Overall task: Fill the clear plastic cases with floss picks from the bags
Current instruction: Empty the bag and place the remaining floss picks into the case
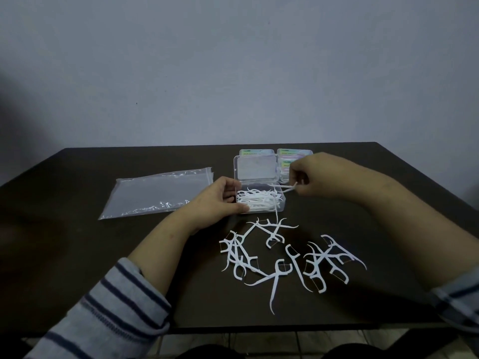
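Dark and matte, the table [77, 255] stands against a plain grey wall [233, 60], and near its middle sits the open case [281, 203], a clear plastic box with its lid [255, 168] tipped up on the far side. White picks [255, 200] lie heaped inside it, most of them roughly crosswise, and one hangs over the near wall with its tip pointing down to the table. The left hand [220, 200] rests against the case's left end, fingers curled around that side and the thumb lying along the near corner. The right hand [311, 177] hovers just right of the case, fingers bunched, pinching a single pick [283, 187] by one end so that it reaches left over the case's right edge. Nearer than the case, loose picks [290, 257] are scattered over the table in a wide tangle, some crossed over each other, one long one pointing toward the near edge. Behind the open lid, at the far side, stand more cases [293, 152] with pale labels, closed and packed close together; the right hand hides part of them. Left of the case, well apart from the picks, a flat clear bag [155, 193] lies on the table with what looks like another under it. Both forearms are bare, with grey sleeves [103, 312] striped in dark blue pushed up.
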